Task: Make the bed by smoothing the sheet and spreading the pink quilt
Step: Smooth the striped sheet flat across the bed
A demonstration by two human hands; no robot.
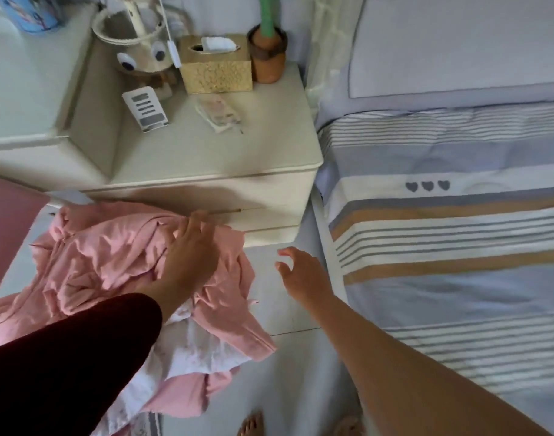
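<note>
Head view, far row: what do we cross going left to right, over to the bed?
Blue cup → googly-eyed toy → tissue box → clay pot → pillow.

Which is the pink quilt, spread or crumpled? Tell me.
Crumpled: the pink quilt lies heaped beside the nightstand, off the bed, with the left hand on it.

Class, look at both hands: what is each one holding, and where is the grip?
Nothing is gripped yet. The left hand rests on the crumpled pink quilt; the right hand hovers empty.
</note>
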